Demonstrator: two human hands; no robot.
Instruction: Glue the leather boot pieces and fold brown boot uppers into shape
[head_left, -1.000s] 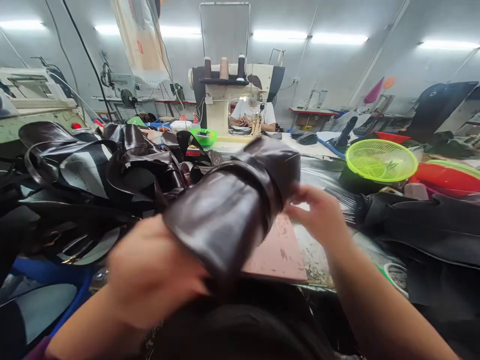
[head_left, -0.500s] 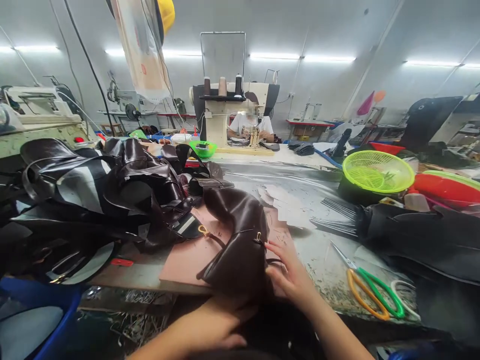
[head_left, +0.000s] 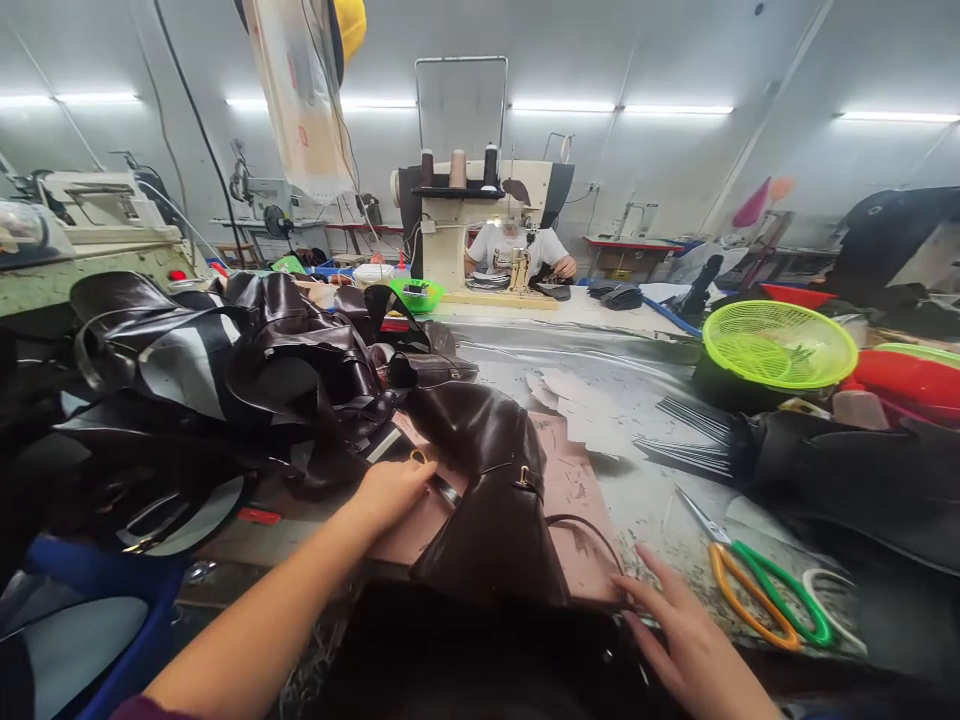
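Observation:
A dark brown leather bag piece lies over a pinkish board at the table's front edge, its lower part hanging towards me. A small gold-coloured fitting sits on its right side. My left hand is closed around a narrow leather strap at the bag's left, right by a gold buckle. At the right, my right hand has its fingers apart, the fingertips at the end of a thin dark strap. Whether they touch it is hard to tell.
A heap of dark leather bags fills the left. Scissors, a green basket and black material lie on the right. A blue bin stands lower left. A co-worker sits behind a sewing machine.
My left hand has come up from under the bag and taken hold of the strap by the buckle. My right hand has left the bag's side and moved right and nearer.

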